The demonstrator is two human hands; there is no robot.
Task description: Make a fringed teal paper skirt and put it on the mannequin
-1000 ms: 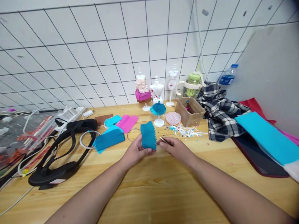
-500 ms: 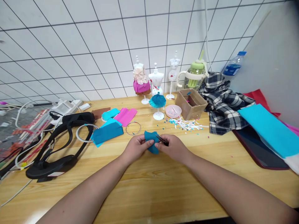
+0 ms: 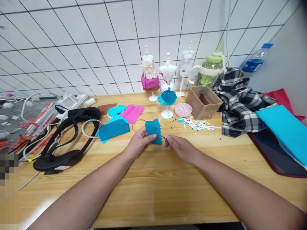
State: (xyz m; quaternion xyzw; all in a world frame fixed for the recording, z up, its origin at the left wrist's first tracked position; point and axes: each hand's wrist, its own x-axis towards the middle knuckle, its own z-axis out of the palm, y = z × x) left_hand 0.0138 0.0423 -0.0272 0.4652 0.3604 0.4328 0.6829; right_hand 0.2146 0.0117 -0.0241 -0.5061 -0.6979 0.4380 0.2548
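Observation:
My left hand (image 3: 139, 141) pinches a small piece of teal crepe paper (image 3: 153, 129) between thumb and fingers. The paper stands tilted up, and its right edge is jagged with small notches. Just right of that edge, my right hand (image 3: 181, 147) is closed around small scissors (image 3: 164, 137). Only their thin metal tip shows at the paper's edge; the handles are hidden in the fingers. Behind my left fingers, a thin metal ring (image 3: 134, 122) lies on the table, partly covered by the paper.
Dressed mini mannequins (image 3: 167, 97) stand at the back by a pink dish (image 3: 183, 110), a cardboard box (image 3: 203, 103) and paper scraps (image 3: 199, 124). Left lie folded teal paper (image 3: 114, 129), pink paper (image 3: 132, 113) and a black headset (image 3: 57, 164). Right are a plaid cloth (image 3: 236, 111) and blue paper (image 3: 285, 134).
My left hand has turned the teal paper so its notched edge faces right. My right hand has drawn slightly away from it with the scissors. The view has shifted a little.

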